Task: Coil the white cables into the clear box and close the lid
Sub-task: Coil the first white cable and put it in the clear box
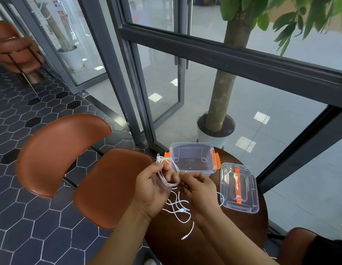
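My left grip (153, 185) is curled round a half-made coil (167, 174) of white cable, held up just in front of the clear box (193, 159). My right grip (199, 188) pinches the strand where it leaves the loops. The rest of the white cables (178, 209) lie in a loose tangle on the counter (166, 245) below my wrists, and one plug end (183, 238) sits near the counter's near edge.

The loops look springy, so I judge that if my left fingers ease off, the coil will fan open. The strand I am feeding crosses other strands in the tangle. A quick pull could knot them or drag that plug end over the edge. One strand (221, 199) curves against the left rim of the lid (239, 188), and a tug there might nudge the lid toward the right edge, which is close.

The counter is small and round. The box stands open near its far edge, with orange latches (216, 159) folded out at its sides. A brown chair (113, 186) crowds the left, so the free room is mostly straight above the box and between my hands
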The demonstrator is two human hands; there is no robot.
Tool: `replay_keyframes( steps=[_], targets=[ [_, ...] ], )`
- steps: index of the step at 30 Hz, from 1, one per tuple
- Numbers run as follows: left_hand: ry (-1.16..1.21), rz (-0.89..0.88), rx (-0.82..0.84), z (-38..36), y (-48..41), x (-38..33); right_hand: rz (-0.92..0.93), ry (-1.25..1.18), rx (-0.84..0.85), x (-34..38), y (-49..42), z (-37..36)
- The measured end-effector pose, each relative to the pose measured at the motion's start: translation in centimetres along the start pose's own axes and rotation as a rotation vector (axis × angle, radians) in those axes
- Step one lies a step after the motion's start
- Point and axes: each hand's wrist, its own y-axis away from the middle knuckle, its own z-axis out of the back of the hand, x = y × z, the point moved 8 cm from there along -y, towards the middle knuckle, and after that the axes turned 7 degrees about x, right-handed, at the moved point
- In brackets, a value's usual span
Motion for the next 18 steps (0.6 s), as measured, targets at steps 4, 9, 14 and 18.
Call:
replay_keyframes(
  steps=[4, 9, 14, 18],
  targets=[
    [-0.294, 0.008, -0.125, 1.6, -0.1, -0.1, 0.043, -0.009, -0.006, 1.1, -0.2, 0.6],
    [-0.497, 0.088, -0.144, 1.8, 0.5, 0.1, 0.118, 0.143, -0.02, 3.0, -0.1, 1.5],
    [-0.363, 0.012, -0.258, 2.0, 0.4, -0.3, 0.179, 0.327, -0.076, 3.4, 0.4, 2.0],
    [-0.201, -0.028, -0.272, 1.7, 0.6, -0.2, 0.201, 0.179, -0.065, 3.7, 1.3, 2.0]
  ],
)
